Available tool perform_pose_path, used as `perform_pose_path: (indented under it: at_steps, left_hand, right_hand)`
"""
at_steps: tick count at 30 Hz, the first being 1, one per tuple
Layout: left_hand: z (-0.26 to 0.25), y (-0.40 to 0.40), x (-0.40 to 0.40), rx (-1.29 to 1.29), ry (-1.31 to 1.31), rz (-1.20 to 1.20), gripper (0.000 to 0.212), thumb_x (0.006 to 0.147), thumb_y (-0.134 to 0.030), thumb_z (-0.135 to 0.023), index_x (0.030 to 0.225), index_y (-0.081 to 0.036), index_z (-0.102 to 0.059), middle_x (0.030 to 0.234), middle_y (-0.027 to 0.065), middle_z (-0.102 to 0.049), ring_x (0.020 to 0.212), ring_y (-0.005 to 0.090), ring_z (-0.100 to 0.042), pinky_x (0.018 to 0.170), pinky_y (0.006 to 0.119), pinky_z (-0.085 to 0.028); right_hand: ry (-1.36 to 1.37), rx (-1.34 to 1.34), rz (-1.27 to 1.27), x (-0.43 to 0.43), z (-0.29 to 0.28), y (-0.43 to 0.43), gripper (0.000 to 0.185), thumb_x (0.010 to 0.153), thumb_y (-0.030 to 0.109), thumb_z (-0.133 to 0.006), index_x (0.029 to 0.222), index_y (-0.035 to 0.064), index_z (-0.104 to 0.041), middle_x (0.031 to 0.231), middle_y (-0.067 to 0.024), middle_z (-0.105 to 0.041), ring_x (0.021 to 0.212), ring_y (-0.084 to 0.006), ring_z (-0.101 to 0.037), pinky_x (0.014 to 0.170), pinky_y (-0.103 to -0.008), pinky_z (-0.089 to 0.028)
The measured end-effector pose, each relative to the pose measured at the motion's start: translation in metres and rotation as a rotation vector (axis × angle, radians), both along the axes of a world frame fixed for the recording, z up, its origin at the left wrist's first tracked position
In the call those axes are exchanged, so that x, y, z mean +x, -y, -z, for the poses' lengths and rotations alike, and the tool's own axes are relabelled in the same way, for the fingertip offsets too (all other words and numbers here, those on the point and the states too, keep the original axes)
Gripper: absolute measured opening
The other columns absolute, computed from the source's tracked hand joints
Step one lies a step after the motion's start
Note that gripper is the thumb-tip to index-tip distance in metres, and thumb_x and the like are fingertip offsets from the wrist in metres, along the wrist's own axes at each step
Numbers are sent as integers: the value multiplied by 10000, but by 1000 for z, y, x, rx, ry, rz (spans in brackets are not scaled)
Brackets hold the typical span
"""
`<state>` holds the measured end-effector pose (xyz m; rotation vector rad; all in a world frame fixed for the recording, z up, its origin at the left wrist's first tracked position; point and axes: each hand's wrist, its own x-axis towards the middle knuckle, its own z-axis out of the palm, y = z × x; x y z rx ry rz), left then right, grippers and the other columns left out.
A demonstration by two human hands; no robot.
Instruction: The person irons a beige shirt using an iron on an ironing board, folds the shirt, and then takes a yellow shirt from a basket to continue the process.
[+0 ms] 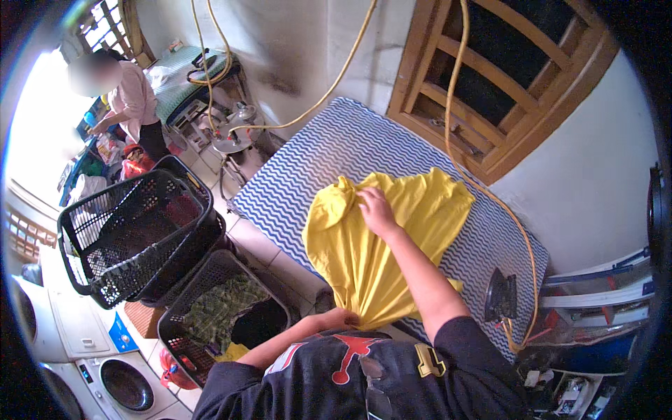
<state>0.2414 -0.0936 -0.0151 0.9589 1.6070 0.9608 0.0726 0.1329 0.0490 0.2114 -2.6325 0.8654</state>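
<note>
A yellow cloth garment [378,252] lies across an ironing table with a blue-and-white zigzag cover [294,178]. Its near part is gathered into folds at the table's front edge, where my left hand [338,318] grips it close to my body. My right hand [377,207] is on the upper part of the garment, its fingers at a bunched fold; whether they pinch the cloth is not clear. At the right of the table an iron [500,296] stands with its hose [525,247] running up along the table's edge.
Black plastic baskets [73,262] stand at the left; a lower basket [168,320] holds green patterned and dark cloth. Behind them a person [136,100] stands beside a second covered table [176,79]. A metal tank [236,139] with hoses adjoins my table. Front-loading machines [126,383] are at lower left.
</note>
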Motion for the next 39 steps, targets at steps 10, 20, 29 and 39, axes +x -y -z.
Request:
perform_pose_path:
  at_steps: [10,20,29,39]
  left_hand:
    - [25,111,-42,-354,-360,-492,268,763,-215,-524,939,-32,-609,907,199,-616,874,346,-590,771,420,-461]
    - [-139,166,-130,139,-213,-1124,238,761,-106,-407,808,10,-609,740,18,-554,705,116,-515,649,249,-422]
    - [-317,65,-55,1064,-465,-1059,138,700,-67,-373,732,12,-483,820,79,-443,764,164,-418,743,259,-343]
    - [-417,57,-3,1289,-847,-789,202,677,-80,-376,784,26,-512,868,113,-476,789,148,-442,761,231,-350]
  right_hand:
    - [851,24,82,-63,21,59,413,741,283,-641,1043,13,-561,1051,-199,-586,975,-298,-567,833,-372,-444]
    - [-65,-914,197,67,-159,-58,303,794,149,-627,1046,0,-549,946,-45,-589,887,-135,-528,795,-261,-410]
    - [-605,-1295,213,361,-246,-110,303,896,222,-498,1154,65,-477,1132,-84,-550,1061,-210,-514,910,-366,-391]
    - [-1222,-862,590,454,-361,-94,220,904,190,-489,1061,37,-502,983,-85,-569,879,-187,-564,783,-341,-457]
